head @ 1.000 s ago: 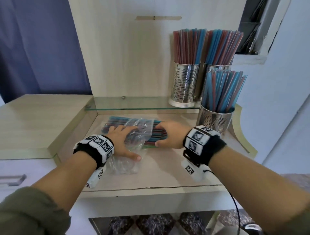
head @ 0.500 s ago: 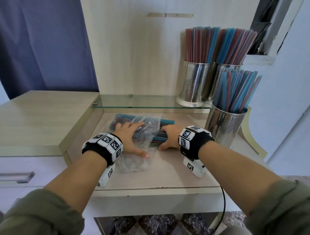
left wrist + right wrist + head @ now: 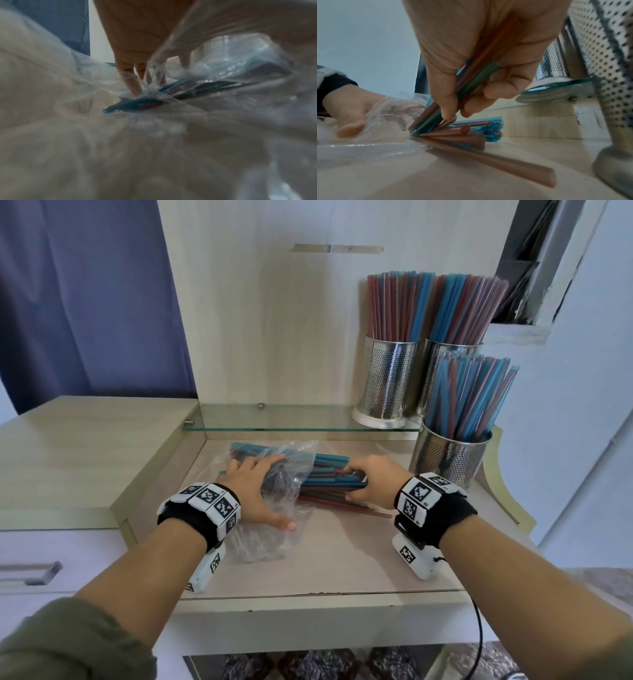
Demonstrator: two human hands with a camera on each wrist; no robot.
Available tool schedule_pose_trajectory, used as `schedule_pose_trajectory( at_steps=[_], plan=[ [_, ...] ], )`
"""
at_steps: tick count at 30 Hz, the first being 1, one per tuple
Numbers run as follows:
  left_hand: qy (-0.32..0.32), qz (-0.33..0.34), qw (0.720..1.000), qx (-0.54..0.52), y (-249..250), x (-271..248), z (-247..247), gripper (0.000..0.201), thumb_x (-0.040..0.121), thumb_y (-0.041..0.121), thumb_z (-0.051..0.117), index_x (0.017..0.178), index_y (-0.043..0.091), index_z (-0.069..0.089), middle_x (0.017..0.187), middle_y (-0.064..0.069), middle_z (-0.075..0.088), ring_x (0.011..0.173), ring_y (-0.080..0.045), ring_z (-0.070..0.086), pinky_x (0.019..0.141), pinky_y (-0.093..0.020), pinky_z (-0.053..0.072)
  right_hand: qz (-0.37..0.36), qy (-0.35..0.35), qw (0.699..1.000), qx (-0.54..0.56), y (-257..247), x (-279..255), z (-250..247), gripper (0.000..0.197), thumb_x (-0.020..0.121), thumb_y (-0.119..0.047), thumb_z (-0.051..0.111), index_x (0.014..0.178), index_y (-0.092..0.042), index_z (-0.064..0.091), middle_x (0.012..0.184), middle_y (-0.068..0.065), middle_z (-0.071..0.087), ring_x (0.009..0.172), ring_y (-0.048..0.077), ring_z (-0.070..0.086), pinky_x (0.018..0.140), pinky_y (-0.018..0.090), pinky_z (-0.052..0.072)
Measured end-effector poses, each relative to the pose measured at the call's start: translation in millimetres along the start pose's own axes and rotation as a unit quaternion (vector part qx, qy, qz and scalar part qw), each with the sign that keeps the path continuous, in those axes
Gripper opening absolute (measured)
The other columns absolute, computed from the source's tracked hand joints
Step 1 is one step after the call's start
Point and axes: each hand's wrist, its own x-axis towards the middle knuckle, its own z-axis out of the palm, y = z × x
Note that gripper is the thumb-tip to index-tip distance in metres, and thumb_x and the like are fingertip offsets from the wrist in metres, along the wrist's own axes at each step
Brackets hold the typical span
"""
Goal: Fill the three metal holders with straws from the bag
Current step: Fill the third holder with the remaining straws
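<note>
The pale wooden table (image 3: 335, 563) carries a clear plastic bag (image 3: 274, 508) with red and blue straws (image 3: 329, 484) lying flat, half inside it and half sticking out of its right-hand mouth. A glass shelf (image 3: 291, 422) sits just behind the bag, and two perforated metal holders (image 3: 388, 385) stand on its right end, both packed with upright straws; the third holder (image 3: 445, 453) stands on the table in front of them, also full. The left hand (image 3: 255, 491) lies flat on the bag with its fingers (image 3: 130, 81) spread and nearly straight, pressing the plastic onto the straws beneath (the wrist view is blurred by film). The right hand (image 3: 373, 481) is at the exposed straw ends, its fingers (image 3: 471, 105) and thumb curled round a small bunch of straws (image 3: 462, 92), lifted at a slant above the rest, which lie on the table just below.
</note>
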Motion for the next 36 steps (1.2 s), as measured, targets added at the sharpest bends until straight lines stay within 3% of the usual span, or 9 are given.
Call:
schedule_pose_trajectory(
  at_steps=[3,6,11,17,23,27,30,33,36],
  plan=[
    [-0.006,-0.003,1.0,0.004,2.0,-1.2,-0.3,0.145,0.019,0.098,0.053,0.146,0.05,0.0,0.151,-0.002,0.023,0.134,-0.034,0.024,0.109,-0.054,0.032,-0.004,-0.009,1.0,0.019,2.6,-0.2,0.2,0.054,0.08,-0.027,0.078,0.13,-0.025,0.057,0.116,0.004,0.06,0.104,0.02,0.058,0.085,0.023,0.043],
    [-0.013,-0.007,1.0,0.006,3.7,-1.8,0.2,0.149,0.013,0.1,0.049,0.145,0.051,-0.001,0.153,-0.003,0.021,0.137,-0.036,0.02,0.11,-0.056,0.03,-0.014,-0.022,0.998,0.049,-1.9,5.4,4.6,0.066,0.076,-0.025,0.082,0.134,-0.027,0.051,0.128,0.002,0.056,0.109,0.018,0.055,0.088,0.022,0.041],
    [-0.013,-0.014,1.0,0.0,2.9,-0.3,1.9,0.143,0.023,0.094,0.061,0.144,0.052,-0.003,0.153,-0.001,0.02,0.14,-0.037,0.016,0.111,-0.058,0.027,-0.027,-0.03,0.997,0.06,-18.1,23.1,13.5,0.076,0.07,-0.028,0.086,0.135,-0.021,0.049,0.128,0.002,0.059,0.115,0.021,0.057,0.091,0.023,0.042],
    [0.004,-0.005,1.0,-0.012,-2.6,2.3,2.7,0.134,0.036,0.085,0.071,0.145,0.052,-0.001,0.147,-0.001,0.026,0.136,-0.034,0.021,0.111,-0.053,0.029,-0.08,-0.026,0.996,-0.005,-32.0,33.0,15.3,0.058,0.084,-0.039,0.072,0.137,-0.025,0.053,0.125,0.007,0.065,0.113,0.027,0.059,0.091,0.028,0.043],
    [0.018,-0.008,1.0,-0.009,-3.9,1.4,2.4,0.144,0.022,0.094,0.057,0.146,0.049,0.0,0.149,0.001,0.02,0.138,-0.034,0.017,0.113,-0.053,0.026,-0.084,-0.017,0.996,-0.017,-12.7,16.5,-1.4,0.055,0.092,-0.037,0.064,0.143,-0.026,0.046,0.139,0.007,0.056,0.126,0.025,0.052,0.102,0.025,0.034],
    [0.032,-0.004,0.999,0.011,-4.9,1.6,1.8,0.134,0.035,0.092,0.062,0.146,0.05,-0.001,0.152,0.001,0.018,0.138,-0.032,0.019,0.111,-0.049,0.024,-0.065,0.002,0.998,-0.011,10.4,-1.6,-6.2,0.053,0.09,-0.041,0.065,0.14,-0.033,0.049,0.132,0.004,0.062,0.119,0.02,0.057,0.1,0.024,0.039],
    [0.065,0.0,0.998,0.026,-2.0,-0.7,-0.2,0.131,0.036,0.096,0.055,0.147,0.049,0.003,0.154,0.003,0.013,0.138,-0.028,0.018,0.11,-0.046,0.021,-0.061,0.013,0.998,0.0,22.5,-12.5,-9.2,0.054,0.088,-0.042,0.066,0.139,-0.034,0.05,0.129,0.0,0.063,0.115,0.016,0.059,0.096,0.021,0.041],
    [0.112,0.045,0.993,0.011,8.6,-8.7,-10.2,0.128,0.034,0.105,0.033,0.147,0.047,0.013,0.156,0.007,0.009,0.141,-0.026,0.015,0.113,-0.051,0.017,-0.068,0.014,0.997,0.012,28.9,-17.4,-10.2,0.055,0.088,-0.04,0.067,0.14,-0.032,0.05,0.13,-0.002,0.063,0.115,0.014,0.059,0.099,0.021,0.041],
    [0.113,0.132,0.985,0.008,33.2,-15.7,-31.7,0.125,0.041,0.106,0.027,0.147,0.04,0.023,0.151,0.01,0.026,0.136,-0.019,0.026,0.114,-0.047,0.023,-0.072,0.015,0.997,0.021,32.5,-17.2,-10.6,0.056,0.087,-0.041,0.068,0.139,-0.032,0.05,0.13,-0.001,0.063,0.117,0.015,0.059,0.103,0.028,0.043]
  ],
)
